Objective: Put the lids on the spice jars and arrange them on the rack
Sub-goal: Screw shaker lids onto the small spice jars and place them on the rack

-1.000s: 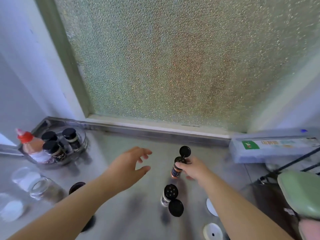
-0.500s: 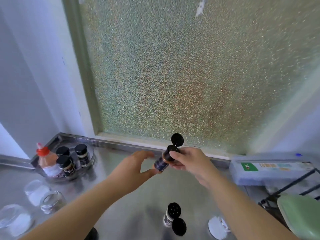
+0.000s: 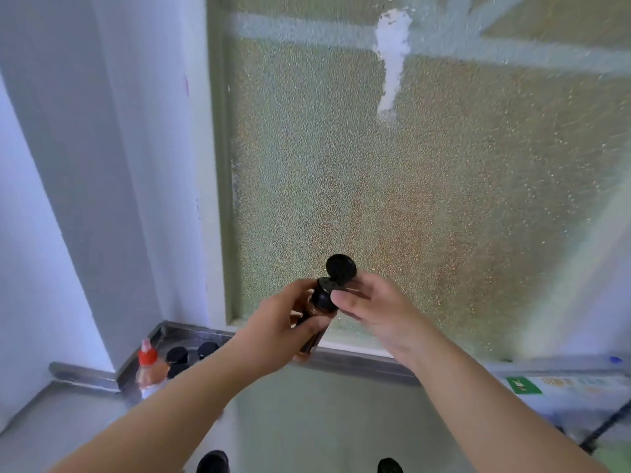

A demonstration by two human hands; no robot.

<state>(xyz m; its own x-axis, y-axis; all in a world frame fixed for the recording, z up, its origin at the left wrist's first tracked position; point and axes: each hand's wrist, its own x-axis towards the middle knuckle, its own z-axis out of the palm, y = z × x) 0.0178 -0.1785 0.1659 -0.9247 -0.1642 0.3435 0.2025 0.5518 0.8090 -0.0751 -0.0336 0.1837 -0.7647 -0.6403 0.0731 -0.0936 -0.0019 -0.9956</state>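
While the flip cap on the spice jar stands swung open on its hinge, the job is plainly in its middle stretch. The left hand is wrapped round the jar's amber body, holding it up in the air in front of the frosted window, tilted with the black top toward the glass. The right hand is at the top of the jar, thumb against the side of the black collar and fingers curled behind the raised cap — pinching it, I would say, ready to press it down. So this lid is not yet shut, and the jar is well apart from the rack down in the far left corner of the steel counter. That rack already holds a couple of black-capped jars beside a red-topped sauce bottle, so part of the arranging looks done. At the bottom edge two more dark tops peek into view — whether they are capped I cannot tell. Left to do, as I judge it: snap this cap closed, carry the jar over to the rack, then see to whatever waits below.
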